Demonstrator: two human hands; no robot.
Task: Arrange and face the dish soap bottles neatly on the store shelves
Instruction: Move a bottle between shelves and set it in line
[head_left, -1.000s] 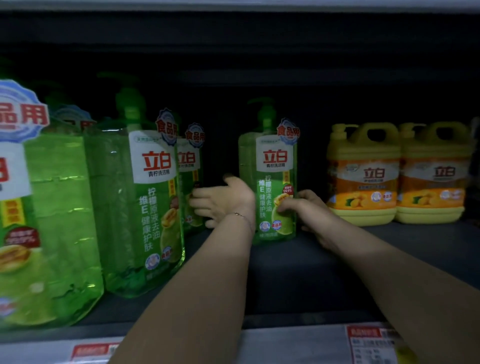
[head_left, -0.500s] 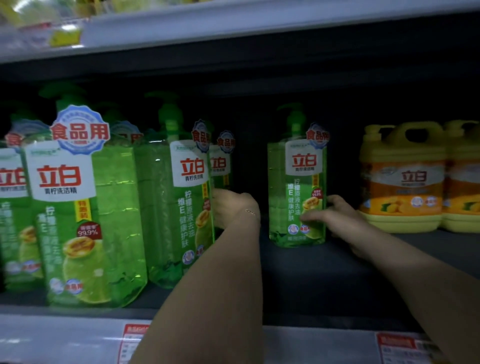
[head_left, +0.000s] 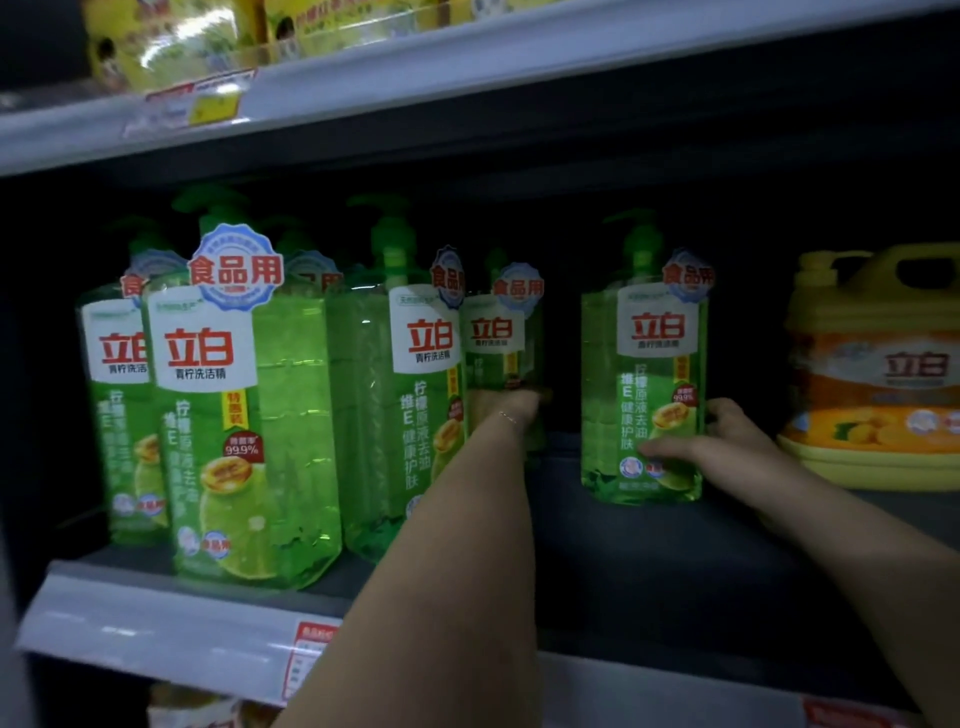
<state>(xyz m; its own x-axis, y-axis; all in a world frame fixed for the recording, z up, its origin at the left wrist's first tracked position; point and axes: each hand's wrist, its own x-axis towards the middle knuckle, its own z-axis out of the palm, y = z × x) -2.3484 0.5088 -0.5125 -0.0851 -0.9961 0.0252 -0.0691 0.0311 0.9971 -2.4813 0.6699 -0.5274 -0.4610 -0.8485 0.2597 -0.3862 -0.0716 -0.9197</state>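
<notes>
My right hand (head_left: 722, 447) holds the lone green bottle (head_left: 644, 374) low down, with my thumb across its front and my fingers curled round its right side. The bottle stands upright on the dark shelf (head_left: 675, 571), apart from the other green ones. My left hand (head_left: 498, 410) reaches to the back bottle (head_left: 501, 338); its fingers are hidden, so I cannot tell if they grip.

The soap bottles are see-through green with pump tops. Each white label says 立白 in red, and a round blue tag says 食品用. The yellow jug (head_left: 878, 364) to the right says 立白 too.
</notes>
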